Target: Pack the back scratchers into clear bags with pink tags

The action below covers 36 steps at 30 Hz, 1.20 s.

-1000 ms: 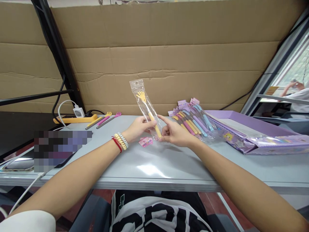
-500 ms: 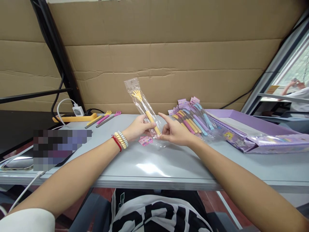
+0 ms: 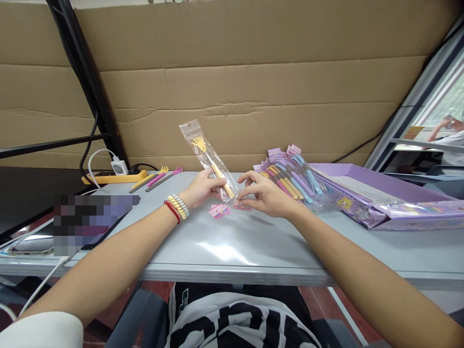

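Observation:
My left hand (image 3: 203, 188) is closed on a clear plastic bag (image 3: 191, 127) that holds a yellow back scratcher (image 3: 218, 173) with a small hand-shaped head. The bag tilts, its top toward the upper left. My right hand (image 3: 261, 194) is beside the bag's lower end, thumb and fingers curved and apart; a small pink card (image 3: 242, 206) shows just under its fingertips. Whether the fingertips touch the bag or the card is hard to see. More pink cards (image 3: 219, 210) lie on the table (image 3: 217, 241) below my left hand.
Bagged colourful scratchers (image 3: 286, 179) lie right of my right hand, next to a purple box (image 3: 398, 193). Unbagged yellow and pink scratchers (image 3: 165, 178) lie at the back left, near a yellow power strip (image 3: 108, 178). Cardboard stands behind the table. A blurred phone-like item is at left.
The bag has shifted left with my left hand. My right hand has come away from its lower end and its index finger has curled. A pink card now shows under the fingertips.

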Each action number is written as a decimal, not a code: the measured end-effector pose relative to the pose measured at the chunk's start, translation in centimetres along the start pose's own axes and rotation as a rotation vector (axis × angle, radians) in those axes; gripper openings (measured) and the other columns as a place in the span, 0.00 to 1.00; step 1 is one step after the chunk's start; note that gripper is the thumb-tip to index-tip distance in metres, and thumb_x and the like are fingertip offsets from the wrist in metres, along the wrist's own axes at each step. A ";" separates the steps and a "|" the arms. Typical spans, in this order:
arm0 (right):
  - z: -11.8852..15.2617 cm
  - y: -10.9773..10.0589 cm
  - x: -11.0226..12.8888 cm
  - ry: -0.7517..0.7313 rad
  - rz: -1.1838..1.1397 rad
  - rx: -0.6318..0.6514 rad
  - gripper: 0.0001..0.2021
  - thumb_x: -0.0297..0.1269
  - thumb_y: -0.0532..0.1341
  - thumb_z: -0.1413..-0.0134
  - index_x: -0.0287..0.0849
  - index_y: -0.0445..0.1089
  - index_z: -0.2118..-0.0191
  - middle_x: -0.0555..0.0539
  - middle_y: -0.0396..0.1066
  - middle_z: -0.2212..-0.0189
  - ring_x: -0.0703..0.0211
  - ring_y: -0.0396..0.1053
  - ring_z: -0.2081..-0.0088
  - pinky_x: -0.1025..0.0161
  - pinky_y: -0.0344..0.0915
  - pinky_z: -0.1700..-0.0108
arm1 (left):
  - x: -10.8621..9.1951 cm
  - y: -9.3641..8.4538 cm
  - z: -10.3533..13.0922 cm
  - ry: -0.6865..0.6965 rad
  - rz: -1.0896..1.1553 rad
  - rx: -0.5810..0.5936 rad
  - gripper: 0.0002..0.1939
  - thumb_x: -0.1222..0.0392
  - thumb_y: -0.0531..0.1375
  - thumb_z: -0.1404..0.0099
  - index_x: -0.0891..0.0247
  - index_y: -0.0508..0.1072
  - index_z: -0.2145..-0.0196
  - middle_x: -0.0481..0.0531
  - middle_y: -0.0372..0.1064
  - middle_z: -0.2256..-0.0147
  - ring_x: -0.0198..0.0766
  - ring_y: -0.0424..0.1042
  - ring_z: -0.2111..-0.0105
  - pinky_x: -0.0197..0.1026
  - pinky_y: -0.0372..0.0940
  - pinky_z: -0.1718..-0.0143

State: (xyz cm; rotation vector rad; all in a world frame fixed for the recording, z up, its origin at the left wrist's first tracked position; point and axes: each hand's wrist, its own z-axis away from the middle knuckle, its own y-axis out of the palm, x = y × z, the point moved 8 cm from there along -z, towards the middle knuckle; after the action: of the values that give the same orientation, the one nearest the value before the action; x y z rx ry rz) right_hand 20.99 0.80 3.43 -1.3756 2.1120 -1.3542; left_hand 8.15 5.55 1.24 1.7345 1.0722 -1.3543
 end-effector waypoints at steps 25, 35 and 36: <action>0.1 0.8 -2.2 0.431 -0.193 -0.031 0.13 0.43 0.60 0.52 0.39 0.67 0.79 0.50 0.66 0.83 0.66 0.60 0.80 0.67 0.52 0.78 | 0.9 3.3 0.8 -0.004 -0.058 0.221 0.26 0.65 0.68 0.48 0.63 0.59 0.55 0.49 0.71 0.70 0.37 0.73 0.70 0.41 0.67 0.68; 0.8 2.4 -3.1 0.536 -0.549 0.097 0.22 0.40 0.64 0.53 0.44 0.53 0.56 0.59 0.64 0.84 0.65 0.60 0.84 0.69 0.56 0.82 | 0.6 5.0 1.9 -0.119 -0.021 0.277 0.23 0.66 0.64 0.44 0.64 0.61 0.52 0.45 0.68 0.75 0.29 0.67 0.79 0.33 0.61 0.77; 0.8 2.5 -3.1 0.545 -0.574 0.098 0.24 0.41 0.64 0.53 0.44 0.51 0.54 0.59 0.65 0.84 0.65 0.61 0.84 0.68 0.57 0.82 | 0.6 5.0 1.9 -0.120 -0.027 0.271 0.24 0.66 0.64 0.44 0.64 0.61 0.51 0.45 0.68 0.75 0.29 0.67 0.79 0.33 0.60 0.78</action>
State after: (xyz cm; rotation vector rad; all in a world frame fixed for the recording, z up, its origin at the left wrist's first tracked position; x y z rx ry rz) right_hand 21.69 3.19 0.22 -1.8143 1.9670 -2.2405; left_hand 11.98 1.86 0.36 1.8064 0.8806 -1.6622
